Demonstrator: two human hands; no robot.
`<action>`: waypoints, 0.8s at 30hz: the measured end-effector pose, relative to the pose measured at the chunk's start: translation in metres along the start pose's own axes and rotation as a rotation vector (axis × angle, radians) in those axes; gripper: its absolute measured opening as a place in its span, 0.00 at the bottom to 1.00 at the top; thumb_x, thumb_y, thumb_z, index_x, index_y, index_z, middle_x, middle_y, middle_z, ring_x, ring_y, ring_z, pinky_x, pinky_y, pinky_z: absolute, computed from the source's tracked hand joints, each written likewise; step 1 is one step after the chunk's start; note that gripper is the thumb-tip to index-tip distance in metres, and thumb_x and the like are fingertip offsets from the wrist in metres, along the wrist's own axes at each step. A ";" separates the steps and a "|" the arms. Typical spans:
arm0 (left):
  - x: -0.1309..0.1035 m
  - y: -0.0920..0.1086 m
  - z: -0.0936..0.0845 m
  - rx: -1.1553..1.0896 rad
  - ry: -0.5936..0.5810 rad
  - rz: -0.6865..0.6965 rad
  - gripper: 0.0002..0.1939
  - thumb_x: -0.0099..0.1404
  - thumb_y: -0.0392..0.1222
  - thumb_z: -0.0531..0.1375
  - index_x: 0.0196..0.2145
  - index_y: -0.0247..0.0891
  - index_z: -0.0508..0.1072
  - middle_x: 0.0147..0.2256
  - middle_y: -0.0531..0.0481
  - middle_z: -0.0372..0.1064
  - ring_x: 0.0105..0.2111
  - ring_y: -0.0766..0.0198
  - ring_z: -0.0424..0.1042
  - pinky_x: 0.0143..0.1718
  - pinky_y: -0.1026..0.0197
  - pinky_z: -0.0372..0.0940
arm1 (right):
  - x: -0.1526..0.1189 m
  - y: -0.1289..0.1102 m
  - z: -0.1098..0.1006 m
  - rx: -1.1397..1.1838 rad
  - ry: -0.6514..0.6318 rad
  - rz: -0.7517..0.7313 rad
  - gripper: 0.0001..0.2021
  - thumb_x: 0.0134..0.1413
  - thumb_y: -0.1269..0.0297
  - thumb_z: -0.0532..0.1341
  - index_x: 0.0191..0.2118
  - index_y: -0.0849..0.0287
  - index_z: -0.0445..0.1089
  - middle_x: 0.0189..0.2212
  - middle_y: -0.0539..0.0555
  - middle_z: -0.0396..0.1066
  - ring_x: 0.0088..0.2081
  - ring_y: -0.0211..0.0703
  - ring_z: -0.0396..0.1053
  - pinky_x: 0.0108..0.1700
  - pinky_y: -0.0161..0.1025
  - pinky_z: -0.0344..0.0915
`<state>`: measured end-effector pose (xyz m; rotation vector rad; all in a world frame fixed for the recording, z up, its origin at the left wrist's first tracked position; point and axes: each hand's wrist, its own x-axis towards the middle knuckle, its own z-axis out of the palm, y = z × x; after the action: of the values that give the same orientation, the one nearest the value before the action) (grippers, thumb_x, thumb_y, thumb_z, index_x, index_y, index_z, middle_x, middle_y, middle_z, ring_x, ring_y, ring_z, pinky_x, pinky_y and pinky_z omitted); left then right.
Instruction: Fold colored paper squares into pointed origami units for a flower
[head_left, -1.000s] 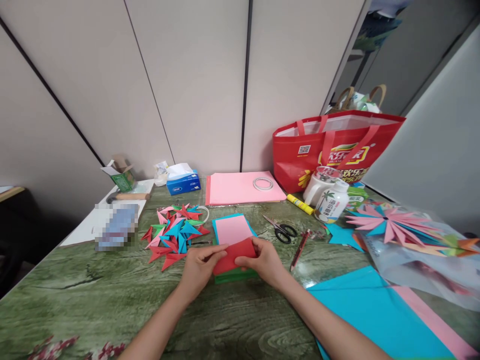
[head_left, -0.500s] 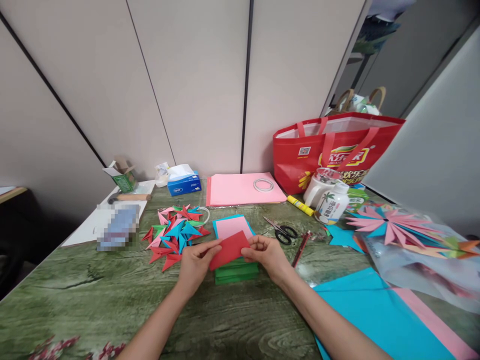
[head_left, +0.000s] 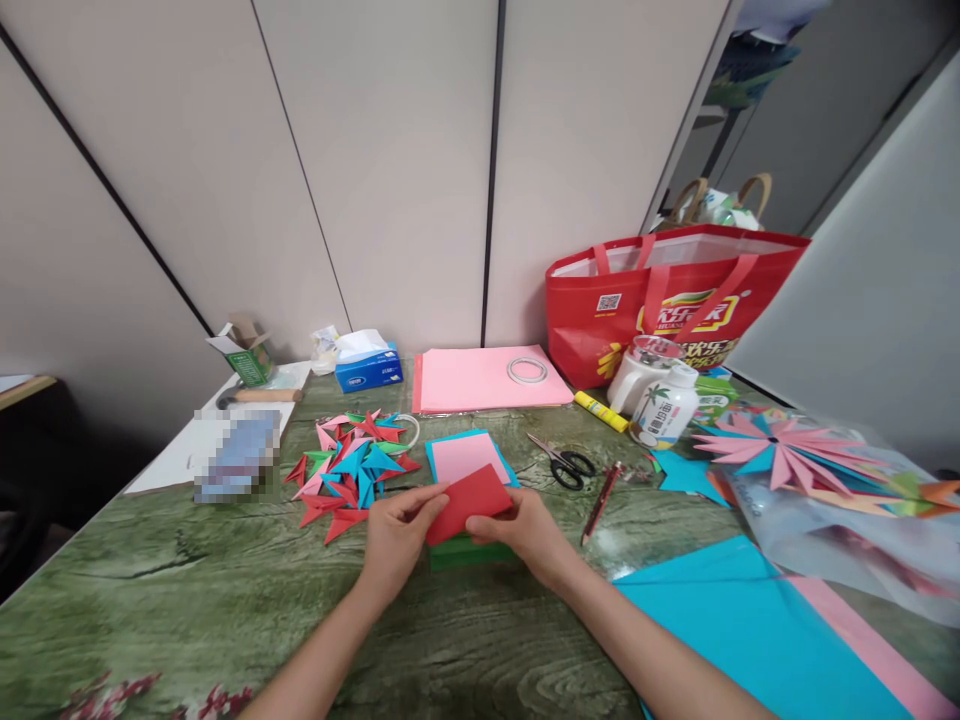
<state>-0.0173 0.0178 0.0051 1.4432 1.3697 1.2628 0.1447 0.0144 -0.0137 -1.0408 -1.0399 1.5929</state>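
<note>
Between my hands is a small red piece of paper [head_left: 471, 502], tilted above the table. My left hand [head_left: 405, 525] pinches its left edge between thumb and fingers. At the right, my right hand [head_left: 517, 525] grips it, thumb on the front and fingers behind. Just beyond lies a stack of pink paper [head_left: 469, 457] on blue paper [head_left: 506, 470]. Green paper [head_left: 469, 553] sits beneath the red piece, partly hidden. To the left is a heap of folded paper pieces [head_left: 356, 465] in red, pink, blue and green.
Black-handled scissors [head_left: 570, 466] and a dark red pen [head_left: 601, 505] lie to the right. Behind stand a tissue box [head_left: 369, 368], a pink paper stack [head_left: 487, 378], a glue stick [head_left: 600, 410], a white bottle [head_left: 664, 410] and a red bag [head_left: 592, 330]. Blue sheets [head_left: 750, 620] cover the right front.
The red paper has shifted slightly right and covers more of the green paper. My right hand's thumb has moved lower and left across its front, with the fingers now behind it.
</note>
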 end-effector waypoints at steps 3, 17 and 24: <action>-0.003 0.001 0.003 0.001 -0.005 0.009 0.09 0.48 0.39 0.62 0.29 0.37 0.78 0.31 0.48 0.76 0.32 0.56 0.74 0.35 0.59 0.69 | -0.001 0.004 0.002 -0.027 0.018 -0.011 0.15 0.27 0.57 0.69 0.24 0.63 0.71 0.18 0.48 0.71 0.20 0.36 0.66 0.27 0.36 0.66; -0.008 -0.002 0.007 -0.043 0.054 -0.004 0.10 0.49 0.39 0.62 0.31 0.35 0.78 0.32 0.47 0.76 0.32 0.56 0.74 0.37 0.58 0.69 | -0.007 0.011 0.012 0.049 -0.091 0.029 0.21 0.30 0.57 0.68 0.35 0.61 0.70 0.29 0.53 0.74 0.30 0.43 0.71 0.30 0.38 0.68; -0.014 -0.008 0.011 -0.038 0.058 -0.015 0.11 0.50 0.40 0.62 0.32 0.35 0.77 0.32 0.47 0.76 0.33 0.56 0.74 0.36 0.58 0.69 | -0.008 0.009 0.017 -0.048 -0.009 -0.057 0.17 0.32 0.53 0.66 0.26 0.63 0.69 0.19 0.50 0.71 0.19 0.35 0.65 0.24 0.34 0.63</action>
<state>-0.0077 0.0061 -0.0066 1.3777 1.3848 1.3233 0.1276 0.0019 -0.0165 -1.0285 -1.1092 1.5342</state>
